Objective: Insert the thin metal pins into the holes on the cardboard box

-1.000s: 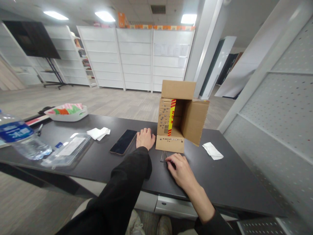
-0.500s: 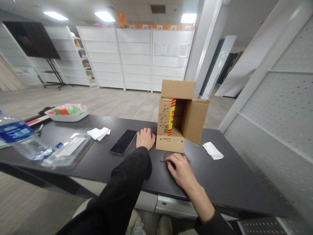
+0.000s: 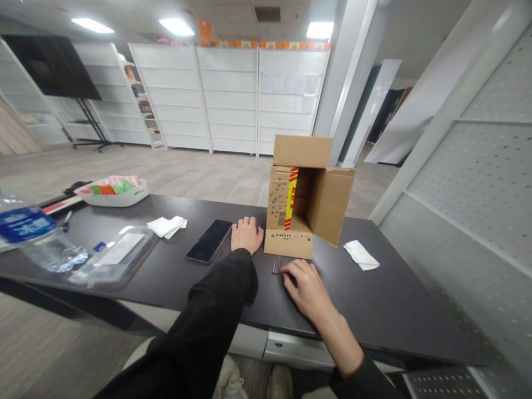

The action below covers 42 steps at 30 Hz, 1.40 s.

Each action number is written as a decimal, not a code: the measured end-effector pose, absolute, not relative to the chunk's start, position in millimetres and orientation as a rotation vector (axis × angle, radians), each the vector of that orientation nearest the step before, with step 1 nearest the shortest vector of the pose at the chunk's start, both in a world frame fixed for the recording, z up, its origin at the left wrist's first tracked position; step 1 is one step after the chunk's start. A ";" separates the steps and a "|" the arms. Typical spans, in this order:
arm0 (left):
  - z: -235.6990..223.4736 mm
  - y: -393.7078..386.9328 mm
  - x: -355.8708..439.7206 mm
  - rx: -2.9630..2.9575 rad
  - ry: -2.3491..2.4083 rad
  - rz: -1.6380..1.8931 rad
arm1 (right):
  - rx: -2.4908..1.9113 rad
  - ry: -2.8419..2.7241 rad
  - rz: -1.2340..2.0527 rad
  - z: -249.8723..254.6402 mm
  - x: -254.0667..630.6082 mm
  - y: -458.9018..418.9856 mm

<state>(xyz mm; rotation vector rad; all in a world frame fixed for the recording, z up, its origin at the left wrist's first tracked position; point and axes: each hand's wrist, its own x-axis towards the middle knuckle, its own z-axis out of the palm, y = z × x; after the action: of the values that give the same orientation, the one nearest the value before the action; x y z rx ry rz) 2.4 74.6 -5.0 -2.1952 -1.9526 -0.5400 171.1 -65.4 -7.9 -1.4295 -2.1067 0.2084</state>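
My left hand [image 3: 246, 235] lies flat on the dark table, palm down with the fingers stretched forward. It sits between a phone [image 3: 209, 241] and a cardboard box [image 3: 280, 205]. My right hand [image 3: 305, 285] rests on the table with bent fingers, thumb a little apart. Its fingertips are at the right edge of a row of several thin metal nails [image 3: 277, 265], and nothing is seen gripped in it. Those nails lie side by side in front of the box's lower flap [image 3: 288, 247], which has small holes. Round grey spots dot the box's left front panel, beside yellow-red tape.
To the left are a water bottle [image 3: 39, 233], a clear plastic case [image 3: 118, 255], folded tissues [image 3: 167, 226] and a white basket [image 3: 112, 199] with colourful contents. Another tissue [image 3: 361, 255] lies right of the box, whose right flap [image 3: 332, 205] swings outward. A perforated panel [image 3: 469, 210] borders the right side.
The view has shifted very slightly. Both hands, the nails and the box stay where they were.
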 end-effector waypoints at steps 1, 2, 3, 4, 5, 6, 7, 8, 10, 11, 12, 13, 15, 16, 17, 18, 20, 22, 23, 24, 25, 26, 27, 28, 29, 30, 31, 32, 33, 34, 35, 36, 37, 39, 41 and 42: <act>-5.2 74.8 2.3 -2.200 -1.952 -0.544 | -1.435 -2.108 0.206 -7.4 170.8 -65.7; -5.3 75.0 2.2 -2.203 -1.951 -0.547 | -1.439 -2.108 0.203 -6.8 170.5 -66.1; -5.4 75.0 2.1 -2.204 -1.950 -0.549 | -1.443 -2.106 0.201 -6.2 170.2 -66.6; -5.5 75.0 2.1 -2.203 -1.947 -0.550 | -1.446 -2.104 0.201 -5.5 169.9 -67.3; -5.5 75.0 2.0 -2.200 -1.943 -0.550 | -1.448 -2.098 0.203 -4.8 169.8 -67.9; -5.6 75.0 1.9 -2.197 -1.939 -0.550 | -1.451 -2.087 0.207 -4.0 169.9 -68.5; -5.7 75.0 1.9 -2.194 -1.936 -0.551 | -1.454 -2.074 0.211 -3.1 170.2 -68.9; -5.9 75.0 1.8 -2.193 -1.935 -0.552 | -1.456 -2.060 0.214 -2.1 170.8 -68.9; -6.3 75.2 1.6 -2.196 -1.935 -0.555 | -1.463 -2.038 0.207 0.7 173.2 -67.6; -6.5 75.4 1.5 -2.197 -1.936 -0.557 | -1.470 -2.032 0.198 2.5 174.9 -66.0; -6.6 75.5 1.5 -2.199 -1.936 -0.559 | -1.479 -2.028 0.188 4.7 176.9 -63.7; -6.5 75.6 1.5 -2.201 -1.938 -0.561 | -1.491 -2.025 0.177 7.3 179.1 -60.7; -6.0 75.4 1.7 -2.202 -1.940 -0.562 | -1.522 -2.013 0.154 13.0 183.7 -52.8; -5.6 75.2 1.8 -2.202 -1.941 -0.562 | -1.539 -2.001 0.145 16.0 185.7 -48.2; -5.0 74.9 2.0 -2.202 -1.942 -0.560 | -1.559 -1.981 0.140 19.0 187.5 -43.4; -4.4 74.5 2.2 -2.202 -1.945 -0.557 | -1.582 -1.958 0.144 21.9 188.7 -38.5; -3.3 73.7 2.5 -2.203 -1.952 -0.550 | -1.654 -1.899 0.159 26.9 189.8 -29.0; -2.5 73.1 2.6 -2.204 -1.958 -0.543 | -1.745 -1.839 0.176 30.3 189.0 -20.8; -2.3 72.9 2.5 -2.203 -1.961 -0.541 | -1.789 -1.814 0.182 31.2 188.1 -17.2; -2.1 72.8 2.5 -2.202 -1.965 -0.537 | -1.824 -1.796 0.187 31.6 187.1 -13.9; -2.1 72.8 2.4 -2.201 -1.971 -0.533 | -1.851 -1.782 0.192 31.4 186.0 -10.8; -2.1 72.8 2.3 -2.202 -1.975 -0.530 | -1.871 -1.771 0.195 30.6 185.0 -7.9; -2.2 72.9 2.3 -2.203 -1.979 -0.530 | -1.887 -1.762 0.195 29.4 184.0 -5.3; -2.4 73.0 2.2 -2.205 -1.981 -0.532 | -1.900 -1.755 0.194 27.9 183.1 -2.9; -2.5 73.1 2.2 -2.207 -1.981 -0.536 | -1.911 -1.750 0.193 26.3 182.3 -0.8; -2.6 73.2 2.2 -2.208 -1.980 -0.538 | -1.921 -1.746 0.193 24.8 181.6 0.9; -2.7 73.3 2.2 -2.206 -1.979 -0.539 | -1.928 -1.744 0.191 23.4 180.9 2.3; -2.6 73.3 2.3 -2.205 -1.978 -0.536 | -1.935 -1.744 0.189 22.4 180.2 3.3; -2.5 73.2 2.3 -2.203 -1.977 -0.531 | -1.942 -1.743 0.188 21.6 179.6 4.0; -2.3 73.1 2.4 -2.200 -1.976 -0.527 | -1.949 -1.743 0.188 21.1 179.1 4.5; -1.9 72.9 2.5 -2.199 -1.975 -0.523 | -1.956 -1.741 0.188 20.9 178.6 4.8; -1.6 72.7 2.5 -2.199 -1.973 -0.523 | -1.960 -1.740 0.187 20.7 178.3 5.1; -1.2 72.5 2.6 -2.202 -1.972 -0.525 | -1.961 -1.739 0.187 20.6 178.0 5.3; -0.4 72.3 2.8 -2.211 -1.976 -0.534 | -1.961 -1.737 0.185 20.4 177.6 5.8; 0.1 72.3 2.9 -2.219 -1.988 -0.536 | -1.969 -1.737 0.186 20.1 177.5 6.3; 0.3 72.4 3.0 -2.221 -1.995 -0.533 | -1.975 -1.737 0.186 19.9 177.5 6.5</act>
<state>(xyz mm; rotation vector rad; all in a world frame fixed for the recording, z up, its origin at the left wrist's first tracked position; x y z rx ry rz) 3.0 72.4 0.3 -2.2214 -1.9951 -0.5332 177.5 6.5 19.9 -1.9748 -1.7372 0.1863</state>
